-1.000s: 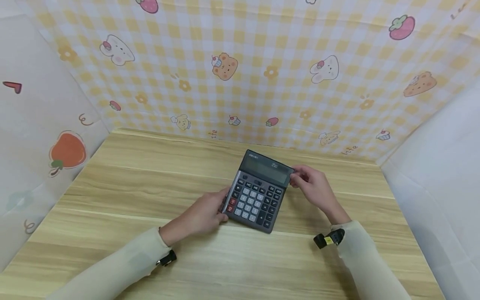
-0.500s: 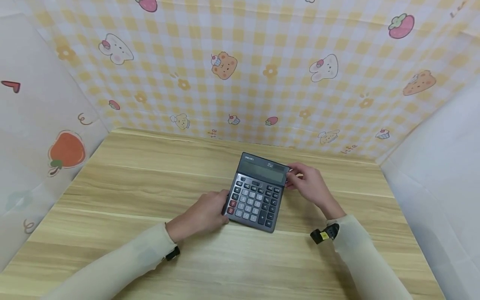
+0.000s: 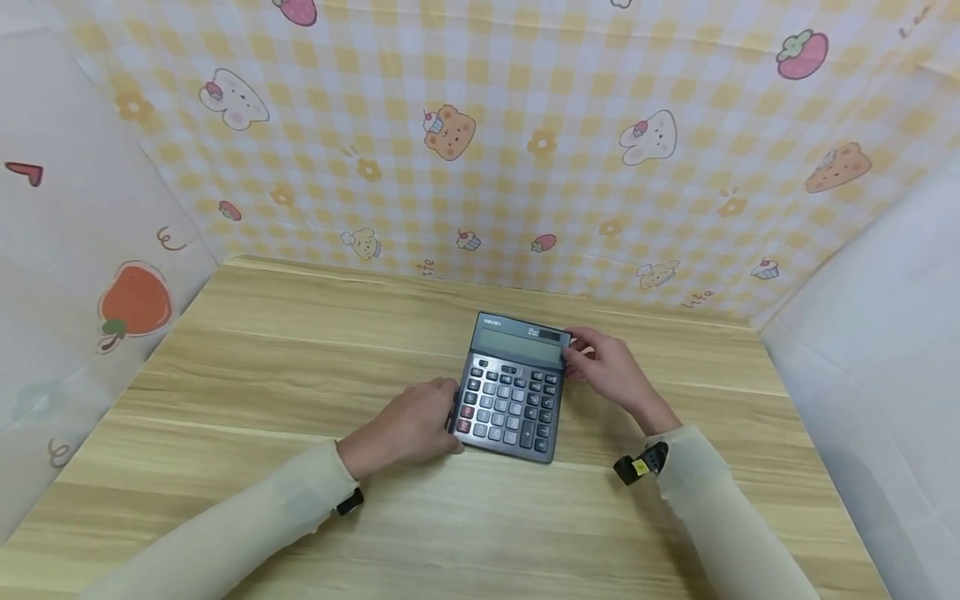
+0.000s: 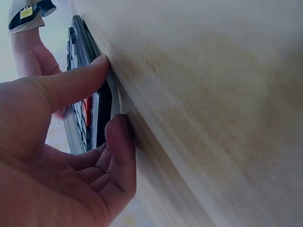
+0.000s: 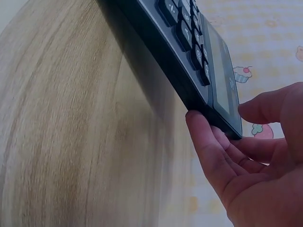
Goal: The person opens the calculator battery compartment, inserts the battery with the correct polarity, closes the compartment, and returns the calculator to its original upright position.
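Observation:
A dark grey desk calculator (image 3: pixel 510 387) lies face up between both hands, slightly turned, its screen end toward the patterned backdrop. My left hand (image 3: pixel 412 423) holds its lower left side. In the left wrist view the thumb touches the near edge of the calculator (image 4: pixel 100 120), with the fingers bent along its side. My right hand (image 3: pixel 609 368) grips the upper right corner by the screen. In the right wrist view the thumb is at the screen end and the fingers reach under the calculator (image 5: pixel 184 61). That side appears raised off the table.
A light wood-grain tabletop (image 3: pixel 300 333) surrounds the calculator. Behind it rises a yellow checked cloth (image 3: pixel 495 200) with cartoon prints. White cloth walls (image 3: pixel 52 275) stand at left and right. A black wrist device (image 3: pixel 641 464) is strapped on the right sleeve.
The calculator has turned a little counterclockwise, its screen end shifting left and slightly nearer. My right hand has moved left with it, while my left hand has shifted slightly right.

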{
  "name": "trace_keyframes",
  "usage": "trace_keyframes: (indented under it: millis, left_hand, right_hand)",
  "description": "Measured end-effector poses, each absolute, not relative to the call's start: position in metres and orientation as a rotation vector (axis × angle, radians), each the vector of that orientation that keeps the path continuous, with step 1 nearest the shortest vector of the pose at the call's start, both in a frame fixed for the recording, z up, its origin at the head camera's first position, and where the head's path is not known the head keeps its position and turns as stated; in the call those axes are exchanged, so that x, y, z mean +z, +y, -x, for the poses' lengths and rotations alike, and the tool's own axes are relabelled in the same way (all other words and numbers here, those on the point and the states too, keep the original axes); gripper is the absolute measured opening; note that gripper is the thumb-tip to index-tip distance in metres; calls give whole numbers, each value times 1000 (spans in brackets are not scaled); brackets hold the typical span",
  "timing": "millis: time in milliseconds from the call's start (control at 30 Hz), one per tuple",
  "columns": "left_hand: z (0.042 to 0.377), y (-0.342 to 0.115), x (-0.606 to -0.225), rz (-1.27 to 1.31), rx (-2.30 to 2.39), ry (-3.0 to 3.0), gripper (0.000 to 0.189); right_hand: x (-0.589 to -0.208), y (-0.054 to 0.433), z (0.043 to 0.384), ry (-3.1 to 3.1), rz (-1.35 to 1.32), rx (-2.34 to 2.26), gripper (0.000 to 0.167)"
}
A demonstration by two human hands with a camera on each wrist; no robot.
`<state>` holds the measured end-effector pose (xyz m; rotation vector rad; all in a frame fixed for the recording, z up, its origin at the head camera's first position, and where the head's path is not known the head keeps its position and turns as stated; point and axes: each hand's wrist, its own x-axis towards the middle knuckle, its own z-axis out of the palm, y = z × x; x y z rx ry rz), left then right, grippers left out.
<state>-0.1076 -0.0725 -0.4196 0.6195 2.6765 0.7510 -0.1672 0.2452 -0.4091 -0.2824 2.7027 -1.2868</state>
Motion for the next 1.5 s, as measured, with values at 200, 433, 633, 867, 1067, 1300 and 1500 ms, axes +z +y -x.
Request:
trace_keyframes:
  millis: [200,433,633,867,1067,1300,1500]
  left_hand:
    - [111,-72,-421,-604,706,2670,73]
    - [114,-70,-419,-599,681,2653,76]
    - [116,-67,-416,-575,660,2627,79]
    - [120,-67,-416,-556,665,2603,80]
    - [123,-66,-415,-558,662,2592,82]
    - [126,-64,-417,-594,655,2592,82]
    - [127,-63,-418,-597,652,2588,85]
  right_hand:
    - [-410,244,171,2689,279,-1270,46]
    - [-408,242,173,2698,300,-1241,46]
    - [-410,242,176,2688,316,-1241,46]
    - [-413,243,180,2678,301,-1203,48]
    - [-414,242,184,2677,286,-1174,49]
    - [-413,240,185,2676,307,-1177,51]
    - [-414,241,187,2675,291,-1159,51]
